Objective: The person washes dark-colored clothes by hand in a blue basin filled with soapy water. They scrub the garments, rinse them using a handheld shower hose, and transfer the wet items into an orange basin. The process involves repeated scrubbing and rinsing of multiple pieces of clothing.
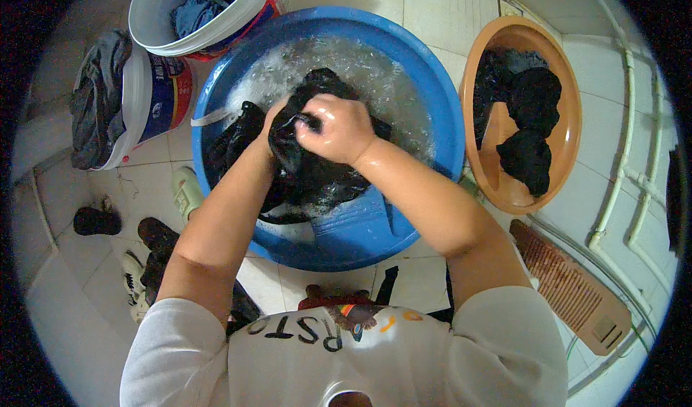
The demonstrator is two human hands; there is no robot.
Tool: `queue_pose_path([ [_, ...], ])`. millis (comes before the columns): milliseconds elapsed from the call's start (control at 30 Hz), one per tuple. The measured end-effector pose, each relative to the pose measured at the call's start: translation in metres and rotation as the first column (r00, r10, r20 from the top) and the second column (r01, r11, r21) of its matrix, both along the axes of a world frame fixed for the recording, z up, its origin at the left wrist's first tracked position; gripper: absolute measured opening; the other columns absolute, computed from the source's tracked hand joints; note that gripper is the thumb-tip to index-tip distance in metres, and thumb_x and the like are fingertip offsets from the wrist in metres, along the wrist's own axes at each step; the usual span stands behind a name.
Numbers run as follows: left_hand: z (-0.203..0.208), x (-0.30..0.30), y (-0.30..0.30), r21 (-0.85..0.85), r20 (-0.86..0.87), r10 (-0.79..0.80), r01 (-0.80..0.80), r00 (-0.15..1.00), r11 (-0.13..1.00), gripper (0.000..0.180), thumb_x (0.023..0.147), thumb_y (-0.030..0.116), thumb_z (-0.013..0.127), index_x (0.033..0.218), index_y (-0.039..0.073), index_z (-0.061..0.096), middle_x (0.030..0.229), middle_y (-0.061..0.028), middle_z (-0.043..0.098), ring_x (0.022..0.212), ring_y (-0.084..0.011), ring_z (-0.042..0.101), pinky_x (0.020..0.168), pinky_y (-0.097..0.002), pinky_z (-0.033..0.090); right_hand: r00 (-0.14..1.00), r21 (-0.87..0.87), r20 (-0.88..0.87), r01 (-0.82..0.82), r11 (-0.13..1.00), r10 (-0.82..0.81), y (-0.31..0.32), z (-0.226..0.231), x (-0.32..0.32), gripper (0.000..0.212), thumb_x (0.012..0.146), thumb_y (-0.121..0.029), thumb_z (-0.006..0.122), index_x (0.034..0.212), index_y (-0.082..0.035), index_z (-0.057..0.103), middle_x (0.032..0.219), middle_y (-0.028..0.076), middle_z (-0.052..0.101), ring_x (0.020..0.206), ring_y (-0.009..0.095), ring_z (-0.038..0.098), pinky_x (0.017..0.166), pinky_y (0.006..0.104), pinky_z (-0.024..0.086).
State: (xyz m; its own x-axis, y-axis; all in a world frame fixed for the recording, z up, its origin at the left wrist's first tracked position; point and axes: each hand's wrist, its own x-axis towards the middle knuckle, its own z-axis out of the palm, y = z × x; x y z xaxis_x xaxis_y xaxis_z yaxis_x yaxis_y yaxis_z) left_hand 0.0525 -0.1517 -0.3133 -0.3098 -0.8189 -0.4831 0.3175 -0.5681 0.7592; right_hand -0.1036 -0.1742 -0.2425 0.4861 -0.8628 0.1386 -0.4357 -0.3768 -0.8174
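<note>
A wet black garment (292,147) is bunched up between my two hands over a round blue basin (441,97) of sudsy water. My right hand (335,127) is closed in a fist with a fold of the cloth in its grip. Close beside it, my left hand (274,122) holds the same garment, its fingers mostly hidden behind the fabric. More of the dark cloth spreads into the water below and to the left. A ridged blue slope (353,223) shows inside the near side of the basin.
An orange basin (566,158) with black clothes stands at the right, a brown washboard (573,288) nearer me. White buckets (155,46) with clothes stand at the upper left, a grey garment (101,100) draped there. A green slipper (187,193) and shoes lie left; pipes (613,169) run along the right wall.
</note>
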Motion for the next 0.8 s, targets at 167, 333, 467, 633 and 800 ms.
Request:
queue_pose_path([
  [167, 0.040, -0.025, 0.006, -0.034, 0.774, 0.012, 0.023, 0.633, 0.999, 0.063, 0.082, 0.052, 0.043, 0.107, -0.006, 0.050, 0.102, -0.0252, 0.054, 0.104, -0.0338, 0.049, 0.092, -0.0337, 0.033, 0.871, 0.257, -0.436, 0.363, 0.896, -0.228, -0.030, -0.006, -0.057, 0.033, 0.073, -0.039, 0.055, 0.078, -0.007, 0.059, 0.078, 0.018, 0.061, 0.073, 0.037, 0.058, 0.065, 0.0445, 0.047],
  [333, 0.088, -0.030, 0.049, 0.051, 0.996, 0.020, 0.719, -0.090, 0.693, 0.076, 0.072, 0.047, 0.059, 0.133, 0.017, 0.025, 0.137, -0.0226, 0.017, 0.125, -0.0425, 0.017, 0.094, -0.0584, 0.023, 0.633, 0.361, -0.756, 0.191, 0.913, 0.166, -0.028, -0.002, -0.110, 0.038, 0.076, -0.026, 0.052, 0.105, -0.003, 0.050, 0.094, 0.020, 0.058, 0.085, 0.038, 0.056, 0.074, 0.0442, 0.044],
  [467, 0.074, -0.038, 0.071, 0.305, 0.951, -0.187, 0.640, -0.247, 0.706, 0.072, 0.079, 0.048, 0.049, 0.137, 0.019, 0.016, 0.141, -0.0204, 0.006, 0.128, -0.0420, 0.008, 0.095, -0.0612, 0.017, 0.638, -0.184, -0.769, -0.156, 0.970, -0.043, -0.007, 0.023, -0.098, 0.046, 0.073, -0.008, 0.050, 0.117, -0.002, 0.041, 0.121, 0.021, 0.042, 0.111, 0.037, 0.042, 0.088, 0.0504, 0.034],
  [633, 0.033, -0.045, 0.052, 0.331, 0.939, -0.188, 0.618, -0.287, 0.713, 0.057, 0.082, 0.039, 0.045, 0.132, 0.018, 0.029, 0.140, -0.0181, 0.014, 0.125, -0.0398, 0.019, 0.094, -0.0600, 0.019, 0.753, 0.000, -0.549, -0.434, 0.901, 0.362, 0.011, 0.004, -0.060, 0.063, 0.065, -0.007, 0.054, 0.126, -0.017, 0.041, 0.139, 0.014, 0.020, 0.128, 0.039, 0.013, 0.097, 0.0627, 0.011],
  [800, 0.017, -0.031, 0.025, 0.291, 0.942, -0.322, 0.713, -0.096, 0.638, 0.054, 0.078, 0.044, 0.046, 0.123, 0.015, 0.041, 0.130, -0.0162, 0.036, 0.119, -0.0317, 0.036, 0.094, -0.0452, 0.032, 0.620, 0.078, -0.727, -0.353, 0.932, 0.296, 0.003, -0.026, -0.048, 0.060, 0.066, -0.022, 0.056, 0.125, -0.025, 0.043, 0.142, 0.008, 0.015, 0.129, 0.038, 0.010, 0.095, 0.0658, 0.008],
])
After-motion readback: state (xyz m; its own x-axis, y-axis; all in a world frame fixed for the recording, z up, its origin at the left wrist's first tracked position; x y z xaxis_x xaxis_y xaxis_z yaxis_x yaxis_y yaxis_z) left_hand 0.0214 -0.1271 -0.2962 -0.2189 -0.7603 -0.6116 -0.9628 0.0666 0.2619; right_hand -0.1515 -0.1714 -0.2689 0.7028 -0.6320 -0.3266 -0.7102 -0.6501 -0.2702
